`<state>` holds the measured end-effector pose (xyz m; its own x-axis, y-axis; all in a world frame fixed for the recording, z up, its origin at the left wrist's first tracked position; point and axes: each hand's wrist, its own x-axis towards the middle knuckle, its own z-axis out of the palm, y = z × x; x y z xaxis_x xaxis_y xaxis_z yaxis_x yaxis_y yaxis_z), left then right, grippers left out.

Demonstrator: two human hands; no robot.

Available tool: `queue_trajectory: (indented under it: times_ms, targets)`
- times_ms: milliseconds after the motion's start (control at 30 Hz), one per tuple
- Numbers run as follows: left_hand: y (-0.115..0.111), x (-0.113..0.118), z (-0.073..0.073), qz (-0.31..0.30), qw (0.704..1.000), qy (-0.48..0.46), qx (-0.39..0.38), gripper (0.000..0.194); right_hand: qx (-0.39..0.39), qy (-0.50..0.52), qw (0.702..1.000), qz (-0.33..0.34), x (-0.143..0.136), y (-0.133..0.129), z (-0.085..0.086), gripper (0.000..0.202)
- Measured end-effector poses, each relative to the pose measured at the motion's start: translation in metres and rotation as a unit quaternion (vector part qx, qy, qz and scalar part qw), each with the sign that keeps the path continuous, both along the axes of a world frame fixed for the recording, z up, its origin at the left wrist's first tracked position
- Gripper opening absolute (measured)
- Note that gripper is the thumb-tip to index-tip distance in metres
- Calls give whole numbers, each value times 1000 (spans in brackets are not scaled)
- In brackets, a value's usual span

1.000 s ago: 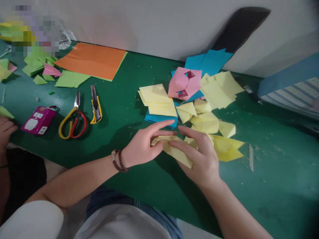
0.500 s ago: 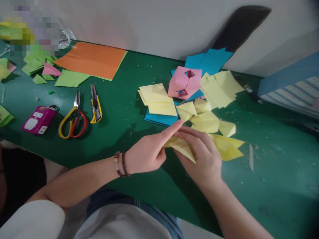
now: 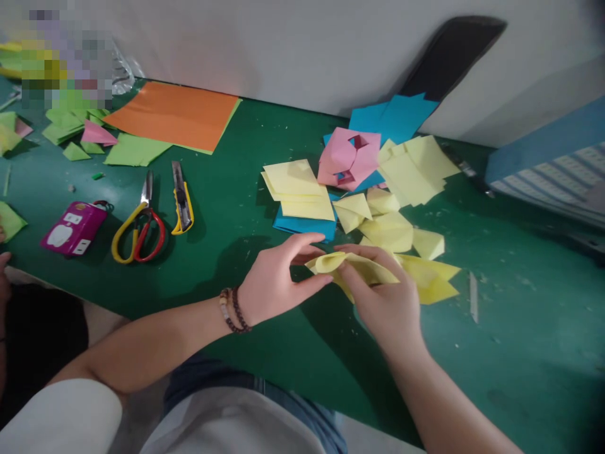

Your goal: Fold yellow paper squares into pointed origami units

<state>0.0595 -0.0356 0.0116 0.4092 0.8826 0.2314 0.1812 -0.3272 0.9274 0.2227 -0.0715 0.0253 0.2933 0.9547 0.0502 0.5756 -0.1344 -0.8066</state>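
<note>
I see both hands meeting over the green table (image 3: pixel 222 208), near the middle of its near edge. My left hand (image 3: pixel 274 280), beaded bracelet (image 3: pixel 231 310) at the wrist, pinches the left end of a yellow paper piece (image 3: pixel 350 268) between thumb and fingers; my right hand (image 3: pixel 385 302) grips the same piece from the right, fingers curled over its bowed top fold. The piece is lifted just above the table, touching a flat yellow sheet (image 3: pixel 432 280) to its right. Just beyond lie folded yellow pieces (image 3: pixel 390 230), a yellow stack on blue paper (image 3: pixel 300 186) and a pink folded model (image 3: pixel 350 157). Well to the left rest scissors (image 3: pixel 137 230), a yellow utility knife (image 3: pixel 181 198) and a magenta device (image 3: pixel 73 227), with orange paper (image 3: pixel 174 115) at the far left
</note>
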Motion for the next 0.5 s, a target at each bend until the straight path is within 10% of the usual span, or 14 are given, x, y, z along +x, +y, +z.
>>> queue_trajectory:
  times_ms: [167, 500]
  targets:
    - [0, -1, 2, 22, 998, 53, 23, 12, 8, 11, 1000, 22, -3, -1, -1, 18]
    - [8, -2, 2, -4, 992, 49, -114, 15, 54, -37, 996, 54, 7, 2, -1, 12]
